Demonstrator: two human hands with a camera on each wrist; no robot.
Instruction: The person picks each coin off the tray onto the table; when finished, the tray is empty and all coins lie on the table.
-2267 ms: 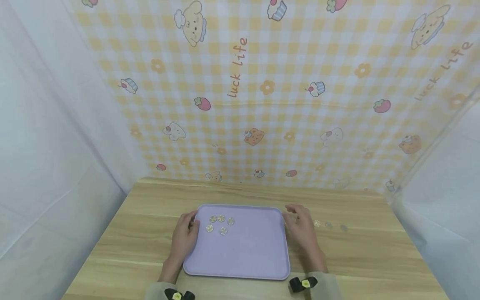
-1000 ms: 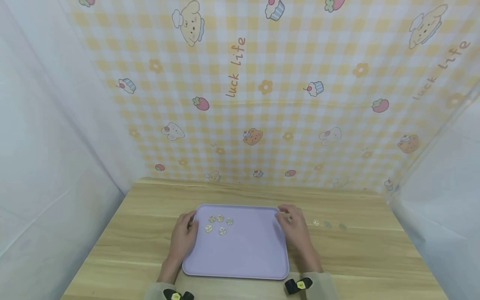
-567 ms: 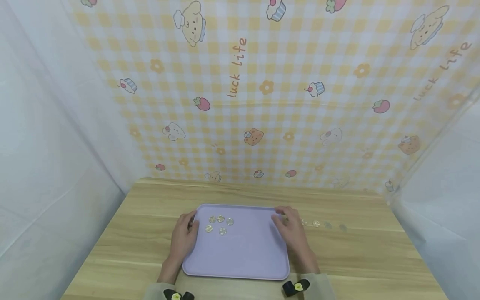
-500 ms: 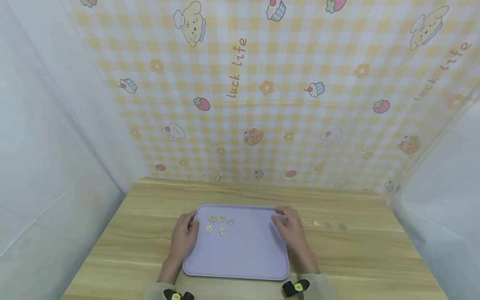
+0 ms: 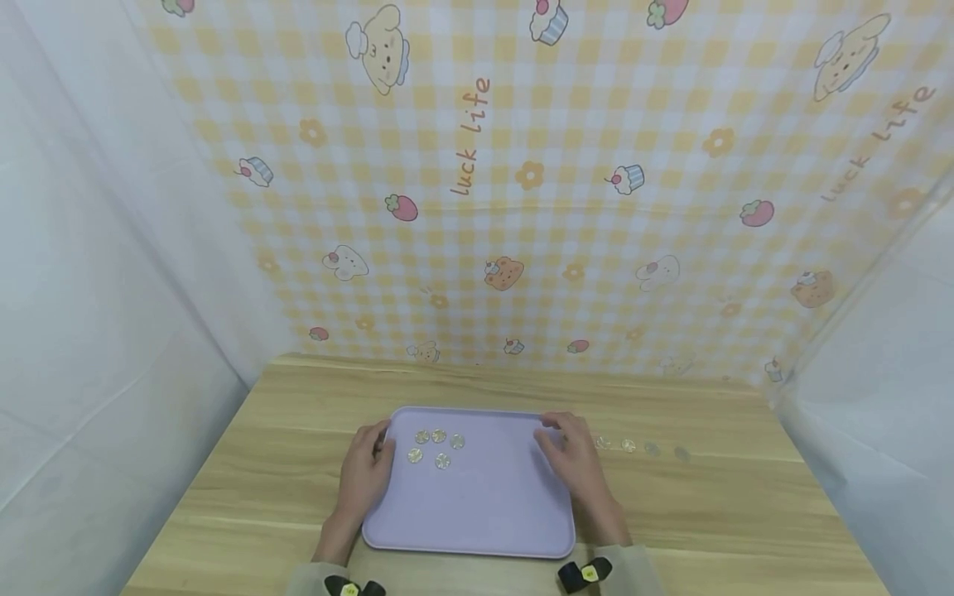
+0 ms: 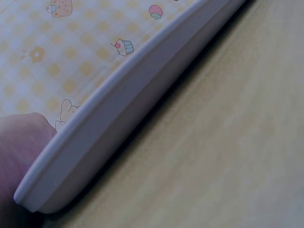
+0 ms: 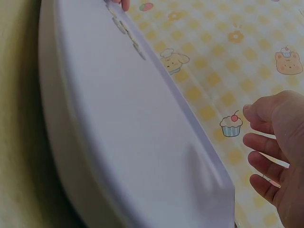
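Observation:
A lilac tray (image 5: 484, 505) lies on the table, with several round, shiny coins (image 5: 443, 461) grouped near its far left corner. My left hand (image 5: 365, 468) grips the tray's left rim, thumb on the inner side. In the left wrist view the thumb (image 6: 23, 142) shows behind the raised tray wall (image 6: 137, 90). Over the tray's far right corner hovers my right hand (image 5: 577, 459), its fingers loosely bent and spread. In the right wrist view nothing lies between that hand's fingers (image 7: 263, 164), and the coins (image 7: 135, 45) show at the tray's far end.
To the right of the tray, several more coins (image 5: 628, 445) lie in a row on the wooden table (image 5: 708, 505). A yellow checked cloth (image 5: 507, 207) hangs behind the table, with white curtains (image 5: 97, 273) at both sides.
My right hand has moved left from beside the tray to over its right rim, uncovering another coin in the row. The left hand, tray and coins stay put.

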